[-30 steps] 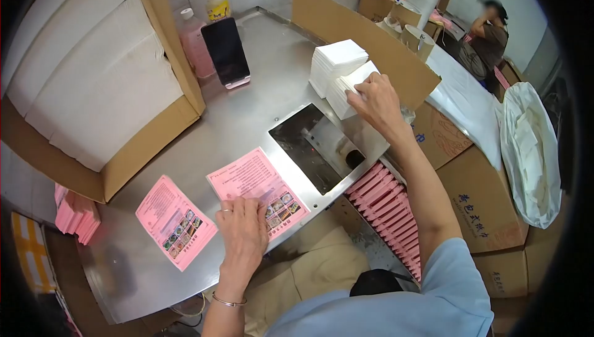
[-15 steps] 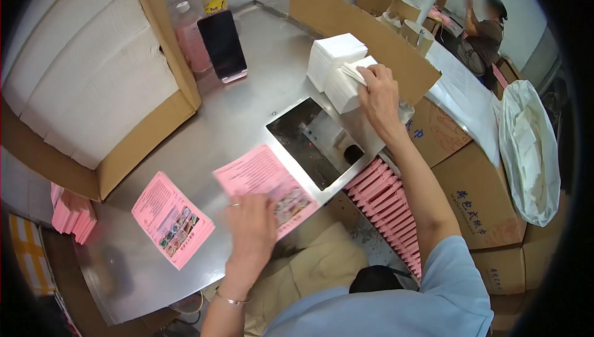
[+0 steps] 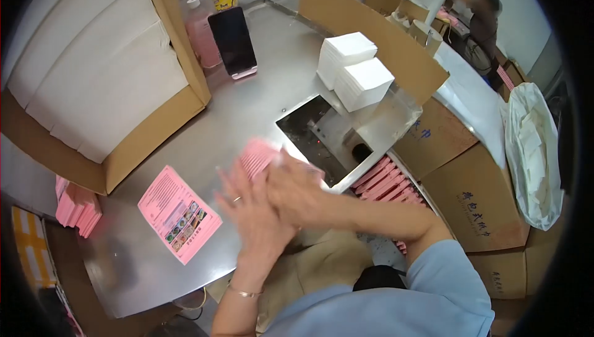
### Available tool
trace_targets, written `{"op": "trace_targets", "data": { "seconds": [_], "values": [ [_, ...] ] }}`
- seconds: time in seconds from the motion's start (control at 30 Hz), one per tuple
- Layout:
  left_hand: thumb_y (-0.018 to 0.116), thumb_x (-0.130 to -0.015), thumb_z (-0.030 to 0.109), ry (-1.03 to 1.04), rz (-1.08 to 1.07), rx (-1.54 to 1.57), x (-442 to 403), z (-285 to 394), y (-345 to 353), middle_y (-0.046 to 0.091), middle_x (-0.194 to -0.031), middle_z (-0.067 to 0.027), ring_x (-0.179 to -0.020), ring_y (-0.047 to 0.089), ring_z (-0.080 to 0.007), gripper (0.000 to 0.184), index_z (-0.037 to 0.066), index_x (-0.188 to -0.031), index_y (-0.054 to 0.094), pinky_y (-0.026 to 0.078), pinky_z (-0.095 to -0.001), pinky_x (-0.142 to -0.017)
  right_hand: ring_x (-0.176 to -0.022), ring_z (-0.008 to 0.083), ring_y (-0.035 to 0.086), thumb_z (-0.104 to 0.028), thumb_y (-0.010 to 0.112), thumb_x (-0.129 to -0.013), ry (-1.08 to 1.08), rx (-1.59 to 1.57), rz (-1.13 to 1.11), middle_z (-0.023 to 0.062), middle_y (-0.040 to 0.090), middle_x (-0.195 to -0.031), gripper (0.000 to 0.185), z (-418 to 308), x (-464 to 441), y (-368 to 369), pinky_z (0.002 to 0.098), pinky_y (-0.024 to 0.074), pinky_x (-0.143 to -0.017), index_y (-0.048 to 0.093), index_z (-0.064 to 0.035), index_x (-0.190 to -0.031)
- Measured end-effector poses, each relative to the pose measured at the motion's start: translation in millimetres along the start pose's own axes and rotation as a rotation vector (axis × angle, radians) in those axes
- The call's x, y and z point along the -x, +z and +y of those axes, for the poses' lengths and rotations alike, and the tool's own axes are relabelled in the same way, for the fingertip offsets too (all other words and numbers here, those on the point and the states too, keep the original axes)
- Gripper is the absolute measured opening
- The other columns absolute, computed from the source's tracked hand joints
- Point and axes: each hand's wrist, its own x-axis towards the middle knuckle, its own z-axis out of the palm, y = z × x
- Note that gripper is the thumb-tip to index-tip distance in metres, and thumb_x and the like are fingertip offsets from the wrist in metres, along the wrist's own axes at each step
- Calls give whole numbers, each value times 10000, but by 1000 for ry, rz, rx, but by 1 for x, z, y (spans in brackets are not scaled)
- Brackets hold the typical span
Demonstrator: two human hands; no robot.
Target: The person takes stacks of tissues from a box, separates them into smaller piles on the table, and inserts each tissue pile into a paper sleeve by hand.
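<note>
Near the front edge of the metal table, my left hand (image 3: 257, 210) and my right hand (image 3: 294, 191) meet over a pink printed sheet (image 3: 257, 156). The sheet is bent up and partly hidden by both hands. My left fingers are spread against it. My right hand presses on it from the right, its fingers blurred and mostly hidden. To the left lies a stack of pink printed sheets (image 3: 179, 214). Two stacks of white folded tissues (image 3: 365, 83) stand behind a rectangular opening (image 3: 325, 139) in the table.
A phone (image 3: 232, 43) stands on a holder near two bottles (image 3: 203, 34). An open carton of white tissues (image 3: 117, 83) is at left, with pink packets (image 3: 77, 207) below. Pink packets (image 3: 387, 182) fill a box at right, beside cartons (image 3: 476, 195). A person (image 3: 482, 21) sits at back right.
My right hand has left the tissue stack and come over to my left hand. The pink sheet, flat before, is now bent up between them. The seated person has shifted posture.
</note>
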Motion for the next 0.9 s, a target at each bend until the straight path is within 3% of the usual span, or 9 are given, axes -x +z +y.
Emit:
{"op": "trace_targets", "data": {
  "seconds": [0.03, 0.07, 0.13, 0.23, 0.4, 0.53, 0.6, 0.73, 0.9],
  "values": [
    [785, -714, 425, 25, 12, -67, 0, -7, -5, 345, -1541, -243, -1335, 371, -504, 789, 98, -1381, 518, 308, -618, -995, -845, 343, 642, -126, 650, -764, -1, 13, -9, 132, 658, -894, 258, 6, 9, -6, 647, 323, -1079, 690, -49, -1006],
    [785, -714, 425, 26, 24, -64, 4, -10, -6, 345, -1541, -243, -1335, 371, -504, 789, 98, -1381, 518, 308, -618, -995, -838, 345, 633, -108, 648, -749, 21, -60, 354, 136, 648, -891, 259, 16, 24, -12, 590, 391, -1000, 673, -30, -995],
    [777, -713, 494, 35, -114, -171, 12, -14, -8, 430, -1462, -210, -1252, 416, -447, 717, 130, -1305, 601, 336, -536, -924, -813, 342, 602, -76, 651, -723, 256, 47, 680, 143, 618, -895, 258, 52, 35, -43, 467, 475, -769, 631, 3, -969],
    [727, -780, 470, -54, -132, -146, 7, 0, -9, 472, -1375, -176, -1158, 443, -405, 617, 137, -1289, 625, 317, -530, -957, -860, 321, 586, -231, 703, -829, 623, 501, 697, 141, 613, -912, 273, 140, 51, -56, 464, 459, -749, 682, -12, -992],
    [721, -800, 455, 58, -52, -171, 3, -6, -9, 518, -1283, -177, -1084, 467, -378, 601, 89, -1265, 618, 337, -499, -915, -941, 320, 577, -219, 689, -836, 778, 207, 511, 150, 629, -973, 192, 178, 66, -34, 488, 477, -760, 736, -43, -895],
    [711, -821, 397, 85, -176, -150, 1, 0, -15, 543, -1235, -182, -996, 493, -349, 544, 39, -1221, 619, 377, -469, -839, -949, 327, 585, -144, 677, -829, 763, 143, 543, 147, 638, -994, 193, 183, 71, -29, 495, 481, -786, 730, -46, -985],
    [705, -825, 371, 95, -185, -182, 2, 1, -7, 549, -1227, -183, -954, 506, -334, 521, 29, -1209, 623, 400, -459, -790, -1009, 335, 593, -102, 677, -828, 670, 184, 771, 158, 643, -1005, 220, 184, 72, -23, 494, 488, -799, 701, -21, -1031],
    [652, -791, 157, 245, -224, 55, 2, 5, -4, 546, -1146, -214, -893, 544, -334, 490, -41, -1234, 589, 469, -439, -704, -1031, 339, 614, -103, 696, -831, 563, 400, 758, 165, 654, -1007, 233, 170, 71, -22, 473, 504, -800, 671, 1, -1038],
    [660, -772, 140, 254, -169, 122, 5, 4, -1, 549, -1109, -213, -847, 551, -324, 498, -48, -1228, 591, 463, -428, -690, -795, 401, 662, -218, 692, -858, 676, 129, 690, 220, 661, -900, 262, 168, 63, -38, 469, 540, -729, 682, 43, -836]
  ]
}}
